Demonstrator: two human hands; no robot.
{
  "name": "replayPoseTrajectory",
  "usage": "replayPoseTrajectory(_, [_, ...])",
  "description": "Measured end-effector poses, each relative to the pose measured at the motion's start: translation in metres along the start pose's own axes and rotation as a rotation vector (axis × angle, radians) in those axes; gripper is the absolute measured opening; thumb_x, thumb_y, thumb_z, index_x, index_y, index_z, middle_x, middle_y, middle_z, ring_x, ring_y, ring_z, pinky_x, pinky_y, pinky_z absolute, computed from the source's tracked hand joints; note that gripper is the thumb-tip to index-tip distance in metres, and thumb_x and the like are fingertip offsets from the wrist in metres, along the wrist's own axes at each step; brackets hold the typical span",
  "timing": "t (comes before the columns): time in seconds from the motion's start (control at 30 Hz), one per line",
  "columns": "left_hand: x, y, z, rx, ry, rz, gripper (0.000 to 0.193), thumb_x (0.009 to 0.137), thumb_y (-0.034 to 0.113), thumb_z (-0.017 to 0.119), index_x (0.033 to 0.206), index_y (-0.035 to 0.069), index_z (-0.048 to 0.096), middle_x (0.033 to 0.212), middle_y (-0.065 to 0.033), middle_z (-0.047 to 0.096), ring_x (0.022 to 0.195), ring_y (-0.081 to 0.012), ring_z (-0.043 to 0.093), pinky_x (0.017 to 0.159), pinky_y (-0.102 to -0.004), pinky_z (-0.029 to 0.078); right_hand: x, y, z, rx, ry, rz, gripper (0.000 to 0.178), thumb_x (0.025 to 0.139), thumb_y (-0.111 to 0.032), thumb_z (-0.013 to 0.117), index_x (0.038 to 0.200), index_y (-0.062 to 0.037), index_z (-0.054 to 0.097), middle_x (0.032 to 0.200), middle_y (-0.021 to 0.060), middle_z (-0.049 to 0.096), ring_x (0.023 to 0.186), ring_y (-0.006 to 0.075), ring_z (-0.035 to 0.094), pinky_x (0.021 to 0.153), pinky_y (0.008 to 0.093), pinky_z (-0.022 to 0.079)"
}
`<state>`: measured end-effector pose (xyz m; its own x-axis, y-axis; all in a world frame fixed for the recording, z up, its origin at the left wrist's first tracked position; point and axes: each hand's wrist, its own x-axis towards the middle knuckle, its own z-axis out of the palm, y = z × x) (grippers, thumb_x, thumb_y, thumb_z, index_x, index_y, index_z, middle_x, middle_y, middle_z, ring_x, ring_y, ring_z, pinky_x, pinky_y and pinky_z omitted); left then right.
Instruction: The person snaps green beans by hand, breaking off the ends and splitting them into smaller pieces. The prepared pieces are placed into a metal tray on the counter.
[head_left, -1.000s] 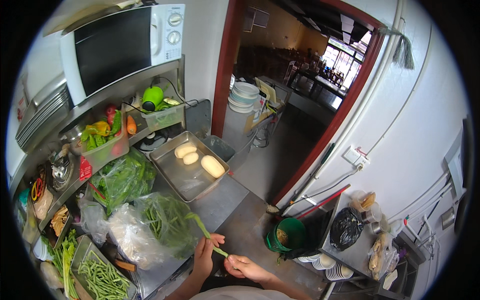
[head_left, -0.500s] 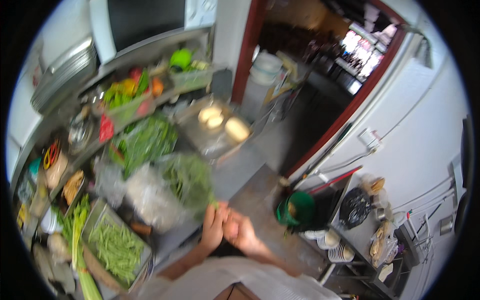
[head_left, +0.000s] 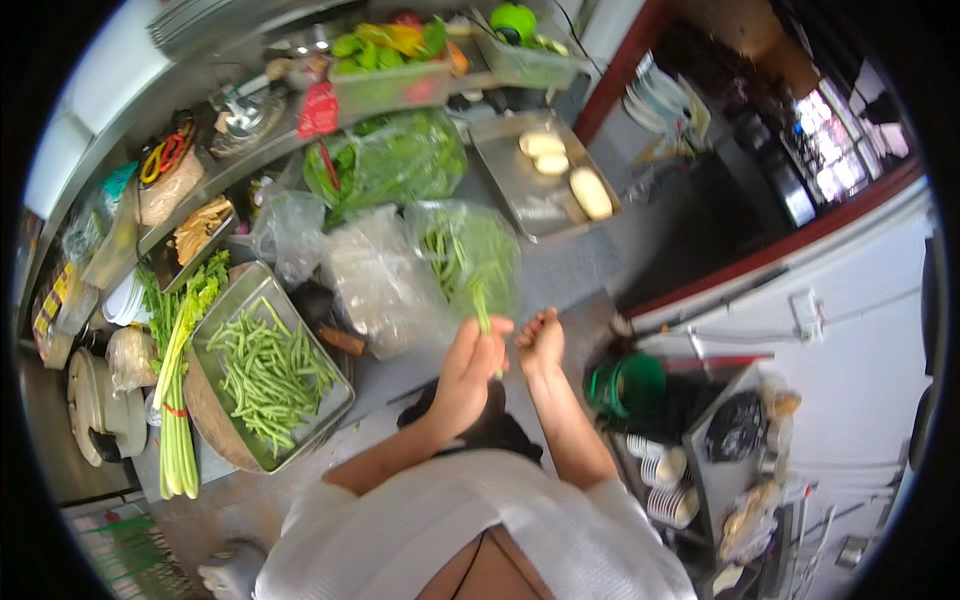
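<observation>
Head view: the left hand (head_left: 470, 365) grips a slender green bean bunch (head_left: 480, 305), light, probably snappy, best pinched mid-length; the right hand (head_left: 541, 345) curls just beside, contents I can't tell; beyond, a clear plastic bag (head_left: 503, 245); leftward, a rectangular steel tray (head_left: 318, 425).

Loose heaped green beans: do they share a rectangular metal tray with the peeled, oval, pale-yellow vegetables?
No, the green beans lie in one metal tray, the pale-yellow vegetables in another.
</observation>
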<state>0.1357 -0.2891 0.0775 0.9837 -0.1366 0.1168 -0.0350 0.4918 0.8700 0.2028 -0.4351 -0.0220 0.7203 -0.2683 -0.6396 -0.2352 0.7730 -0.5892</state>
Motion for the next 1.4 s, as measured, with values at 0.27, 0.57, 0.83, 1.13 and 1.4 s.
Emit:
replayPoseTrajectory(0.27, [-0.006,0.021,-0.068,0.732,-0.094,0.043,0.021,0.101,0.022,0.051,0.110,0.006,0.062,0.071,-0.0034,0.045,0.064,-0.0127,0.046,0.063,-0.0295,0.041,-0.074,-0.041,0.042,-0.656,-0.731,0.353,0.051,0.099,-0.052,0.046,0.082,-0.0046,0.056,0.053,-0.0061,0.035,0.043,0.0052,0.031,0.041,0.0216,0.024])
replayPoseTrajectory(0.57, [-0.062,0.036,-0.124,1.053,0.253,-0.025,0.017,0.093,0.009,0.055,0.109,0.006,0.061,0.101,-0.0158,0.065,0.094,-0.0336,0.063,0.079,-0.0392,0.050,-0.114,0.073,0.059,-1.021,-0.986,-0.171,0.033,0.099,-0.035,0.055,0.100,-0.0041,0.067,0.081,0.0027,0.066,0.073,0.0133,0.059,0.066,0.0269,0.048])
replayPoseTrajectory(0.83, [-0.158,0.037,-0.249,0.375,1.115,0.044,0.028,0.099,0.018,0.048,0.119,0.000,0.055,0.111,-0.0099,0.058,0.099,-0.0199,0.057,0.086,-0.0344,0.047,-0.161,0.204,0.142,-1.062,-1.521,-0.653,0.024,0.093,-0.028,0.057,0.098,-0.0046,0.062,0.074,0.0163,0.062,0.070,0.0359,0.063,0.058,0.0440,0.046])
replayPoseTrajectory(1.13, [-0.196,0.015,-0.373,1.882,0.928,-0.182,0.054,0.100,0.043,0.045,0.122,-0.006,0.056,0.116,-0.0287,0.060,0.098,-0.0430,0.060,0.083,-0.0488,0.050,-0.107,0.195,0.175,-1.128,-1.571,-0.846,0.049,0.083,-0.014,0.067,0.127,0.0007,0.049,0.125,0.0194,0.051,0.118,0.0393,0.048,0.099,0.0454,0.040])
replayPoseTrajectory(1.4, [-0.132,0.044,-0.288,2.027,1.178,0.073,0.055,0.094,0.042,0.057,0.126,-0.003,0.051,0.115,-0.0263,0.056,0.101,-0.0410,0.056,0.083,-0.0466,0.049,0.076,0.079,0.129,-1.616,-0.479,-1.017,0.046,0.084,-0.013,0.065,0.125,0.0007,0.049,0.122,0.0207,0.050,0.116,0.0401,0.048,0.099,0.0441,0.040])
